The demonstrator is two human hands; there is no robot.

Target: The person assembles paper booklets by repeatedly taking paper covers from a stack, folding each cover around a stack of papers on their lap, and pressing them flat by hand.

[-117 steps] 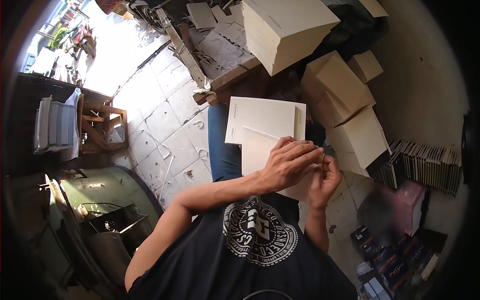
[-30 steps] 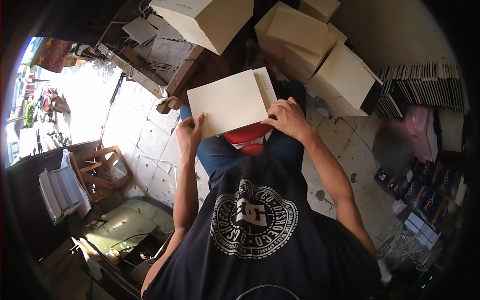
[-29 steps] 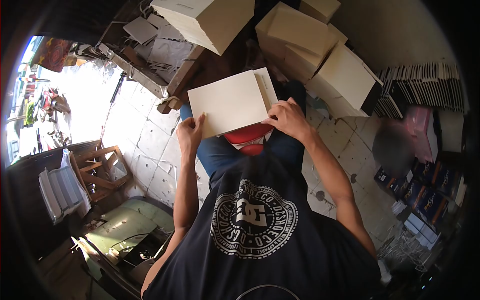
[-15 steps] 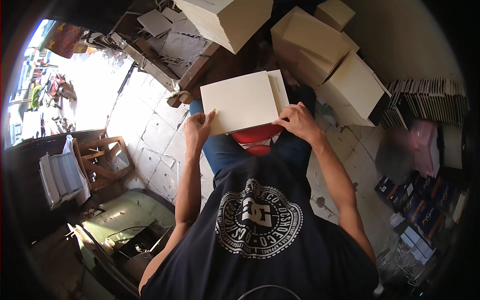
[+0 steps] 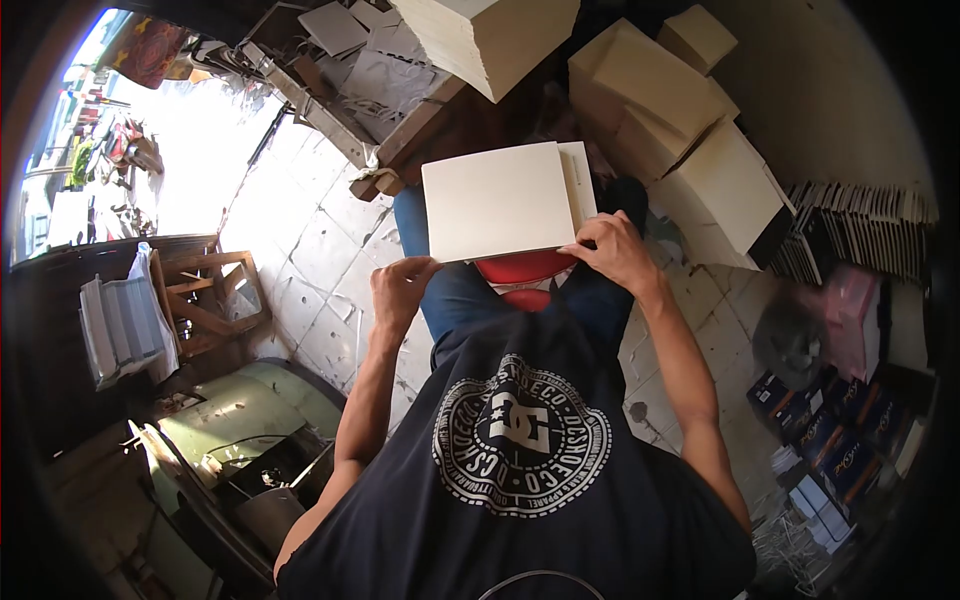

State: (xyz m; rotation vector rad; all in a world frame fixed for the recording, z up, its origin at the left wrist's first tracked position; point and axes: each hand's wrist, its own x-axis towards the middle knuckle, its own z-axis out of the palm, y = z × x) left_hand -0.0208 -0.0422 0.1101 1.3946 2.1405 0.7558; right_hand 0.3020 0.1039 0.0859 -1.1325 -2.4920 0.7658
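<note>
I sit with a stack of cream paper sheets (image 5: pixel 497 200) lying flat on my lap, over a red object (image 5: pixel 520 270) that shows just under its near edge. My left hand (image 5: pixel 400 288) pinches the stack's near left corner. My right hand (image 5: pixel 615 252) grips the near right corner, fingers on top of the sheets. A second, slightly offset sheet edge (image 5: pixel 582 185) sticks out on the right side of the stack.
Large cream paper piles (image 5: pixel 690 150) stand ahead and to the right, another (image 5: pixel 495 35) on a wooden bench. Dark booklets (image 5: pixel 860 240) line the right wall, blue boxes (image 5: pixel 830 430) lie lower right. A wooden crate (image 5: pixel 205 300) and green drum (image 5: pixel 250 420) stand on the left.
About four seconds ago both hands worked together at the sheets' right edge. Since one second ago both hands hold the stack's near corners, and it has turned a little squarer to me.
</note>
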